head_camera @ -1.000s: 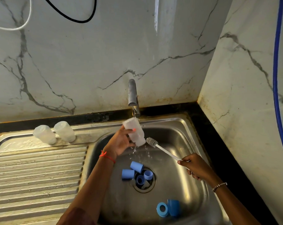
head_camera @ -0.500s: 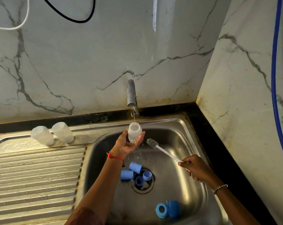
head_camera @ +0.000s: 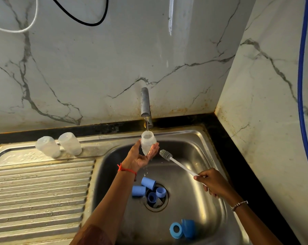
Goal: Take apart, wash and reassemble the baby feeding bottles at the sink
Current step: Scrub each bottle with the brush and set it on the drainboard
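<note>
Turned upright since a second ago, when it was tipped mouth-down, the bottle (head_camera: 148, 143) now takes the tap's thin stream straight into its open neck; the brush (head_camera: 176, 161) has hardly shifted.

Nearest, two blue screw parts (head_camera: 182, 228) lie together on the sink (head_camera: 194, 134) floor, and four more blue pieces (head_camera: 148, 189) crowd the drain. Further in, the right grip (head_camera: 214, 184) is curled round the end of the brush's white handle, with the bristle head just beside the bottle but not touching it. The left grip (head_camera: 140, 158) is palm up, thumb on one side and fingers on the other, cradling the bottle's lower half directly under the tap (head_camera: 145, 103).

Judging by its look, the bottle is thin translucent plastic: light, a little squashy, and slick while wet. It gains weight as it fills, so a hold round the belly with the thumb opposed looks safer than the present loose cradle. The neck must stay clear for the brush.

Beyond, on the drainboard (head_camera: 34, 191) of the counter, two other bottles (head_camera: 59, 145) stand mouth-down, touching or nearly so.
</note>
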